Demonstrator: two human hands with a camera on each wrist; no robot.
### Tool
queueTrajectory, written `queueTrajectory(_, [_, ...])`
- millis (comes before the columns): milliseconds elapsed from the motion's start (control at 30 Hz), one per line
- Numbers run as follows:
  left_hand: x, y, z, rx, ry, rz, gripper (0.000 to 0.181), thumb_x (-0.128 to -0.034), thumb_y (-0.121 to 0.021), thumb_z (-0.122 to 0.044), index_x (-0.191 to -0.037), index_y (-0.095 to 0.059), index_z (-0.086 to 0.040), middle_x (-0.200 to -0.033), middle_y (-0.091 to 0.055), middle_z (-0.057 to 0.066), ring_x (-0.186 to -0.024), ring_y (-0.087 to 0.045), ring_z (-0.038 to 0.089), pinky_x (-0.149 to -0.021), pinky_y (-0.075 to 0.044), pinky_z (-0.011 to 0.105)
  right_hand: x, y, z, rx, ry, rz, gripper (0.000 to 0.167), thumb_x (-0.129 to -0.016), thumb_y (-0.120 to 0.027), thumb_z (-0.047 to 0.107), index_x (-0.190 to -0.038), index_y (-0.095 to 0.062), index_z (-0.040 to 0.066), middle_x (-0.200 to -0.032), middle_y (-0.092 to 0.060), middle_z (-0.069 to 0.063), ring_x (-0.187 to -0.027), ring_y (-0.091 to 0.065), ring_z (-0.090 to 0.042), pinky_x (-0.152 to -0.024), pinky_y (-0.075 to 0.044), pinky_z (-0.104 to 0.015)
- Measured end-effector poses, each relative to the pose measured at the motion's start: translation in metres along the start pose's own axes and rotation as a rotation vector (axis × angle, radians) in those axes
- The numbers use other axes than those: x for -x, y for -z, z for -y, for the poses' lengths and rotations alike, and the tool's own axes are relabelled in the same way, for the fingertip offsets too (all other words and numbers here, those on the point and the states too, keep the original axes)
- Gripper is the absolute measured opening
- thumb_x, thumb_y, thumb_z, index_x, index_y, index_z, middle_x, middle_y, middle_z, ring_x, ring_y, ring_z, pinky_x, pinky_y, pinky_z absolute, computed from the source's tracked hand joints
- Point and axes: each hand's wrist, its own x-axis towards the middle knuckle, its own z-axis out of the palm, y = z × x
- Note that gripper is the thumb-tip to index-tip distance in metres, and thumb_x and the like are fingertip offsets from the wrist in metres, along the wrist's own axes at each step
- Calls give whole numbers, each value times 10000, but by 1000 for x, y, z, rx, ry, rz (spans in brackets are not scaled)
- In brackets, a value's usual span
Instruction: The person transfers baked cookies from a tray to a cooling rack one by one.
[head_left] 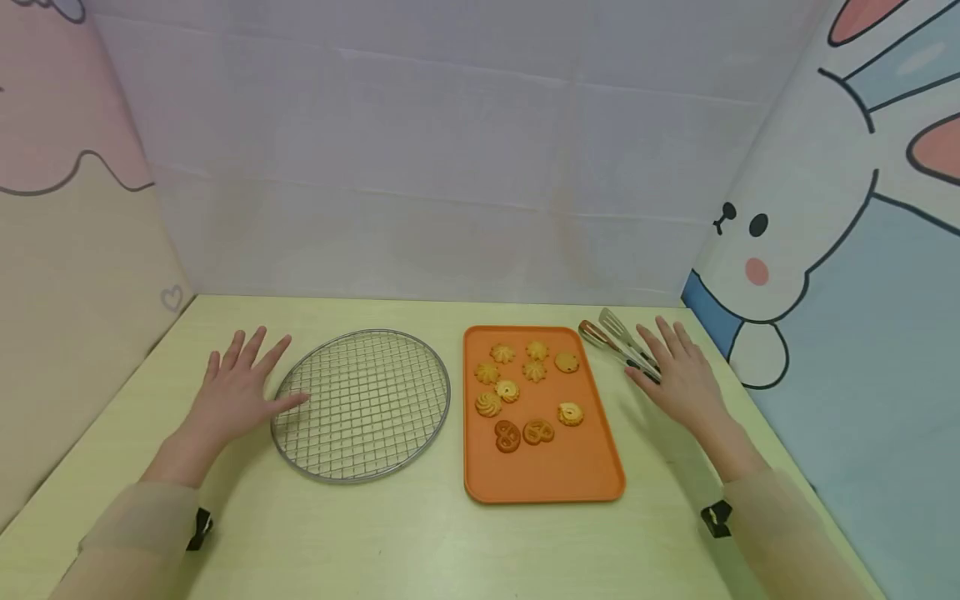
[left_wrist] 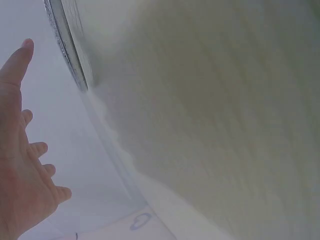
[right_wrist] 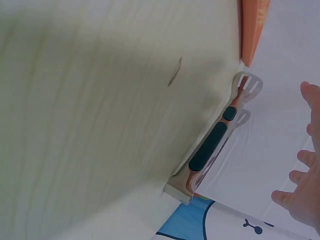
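My left hand [head_left: 234, 392] hovers with spread fingers beside a round wire cooling rack [head_left: 363, 408], its thumb over the rack's left edge. In the left wrist view the hand [left_wrist: 25, 165] holds nothing. My right hand [head_left: 682, 379], fingers also spread, is above the handle end of metal serving tongs [head_left: 618, 346]. The right wrist view shows these tongs [right_wrist: 207, 147] lying on the table, with slotted heads and dark grip pads, apart from the hand [right_wrist: 305, 180]. Between the hands lies an orange tray [head_left: 543, 475] bearing several cookies [head_left: 488, 405] and two pretzel-shaped ones [head_left: 537, 431].
The light wooden table [head_left: 390, 542] carries the rack on the left, the tray at centre right and the tongs by the tray's right side. A white cloth backdrop [head_left: 420, 167] rises at the far edge, and printed panels [head_left: 862, 333] stand at both sides.
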Motion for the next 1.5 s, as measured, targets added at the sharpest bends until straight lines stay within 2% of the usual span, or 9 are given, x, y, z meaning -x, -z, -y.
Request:
queueTrajectory(200, [-9, 0, 3, 75, 23, 30, 974, -796, -648, -581, -1517, -167, -137, -1511, -126, 294, -1366, -48, 531, -1002, -103, 717, -10, -10, -8, 12, 1, 6, 692, -876, -656, 347, -1434, -360, 65, -1461, -298, -256, -1340, -249, -464, -965, -314, -647])
queueTrajectory(400, [-16, -3, 9, 248, 50, 110, 1021, -791, -709, -493, -1512, -128, -62, -1451, -174, 376, -1280, -151, 616, -972, -156, 728, -16, -17, -15, -28, -8, 114, 712, -889, -645, 347, -1452, -326, 49, -1462, -288, -264, -1323, -258, -482, -941, -320, -667])
queueTrajectory(600, [-20, -5, 12, 374, 73, 198, 1035, -794, -732, -433, -1508, -102, -26, -1450, -217, 360, -1275, -227, 581, -978, -226, 694, -21, -27, -25, -101, -23, 231, 738, -900, -628, 353, -1470, -274, 47, -1471, -254, -281, -1303, -259, -501, -961, -298, -666])
queueTrajectory(800, [-22, -4, 14, 530, 116, 266, 1002, -814, -732, -371, -1511, -94, -38, -1448, -263, 318, -1227, -361, 514, -921, -366, 626, -26, -37, -33, -250, -21, 255, 744, -896, -650, 285, -1460, -268, -14, -1441, -284, -307, -1292, -268, -514, -1021, -249, -628])
queueTrajectory(900, [-22, -5, 17, 594, 121, 284, 970, -827, -727, -337, -1507, -109, -24, -1426, -283, 332, -1200, -406, 491, -894, -421, 567, -29, -39, -35, -280, -36, 279, 758, -894, -654, 268, -1460, -252, -37, -1425, -298, -325, -1286, -279, -512, -1027, -245, -620])
queueTrajectory(1033, [-23, -7, 22, 631, 137, 303, 942, -823, -734, -312, -1497, -152, -5, -1357, -377, 319, -1097, -504, 391, -818, -472, 410, -31, -42, -36, -260, -64, 305, 771, -891, -656, 261, -1456, -240, -59, -1375, -341, -365, -1247, -325, -528, -1011, -274, -618])
queueTrajectory(1167, [-23, -8, 25, 655, 154, 312, 903, -813, -748, -273, -1475, -210, 22, -1251, -464, 271, -999, -533, 271, -746, -459, 295, -34, -45, -35, -225, -92, 303, 773, -890, -653, 274, -1445, -247, -78, -1323, -379, -396, -1201, -367, -547, -987, -307, -618])
queueTrajectory(1300, [-23, -9, 28, 683, 160, 317, 862, -806, -754, -231, -1454, -256, 42, -1188, -492, 245, -969, -530, 223, -743, -453, 258, -37, -49, -35, -200, -115, 290, 761, -892, -646, 274, -1435, -258, -91, -1293, -397, -409, -1166, -382, -567, -957, -329, -627])
queueTrajectory(1500, [-22, -8, 30, 703, 176, 350, 843, -802, -751, -199, -1461, -270, 14, -1227, -474, 230, -1029, -504, 269, -797, -436, 273, -40, -53, -31, -210, -147, 289, 695, -911, -619, 205, -1421, -269, -113, -1292, -386, -416, -1166, -371, -572, -954, -332, -624])
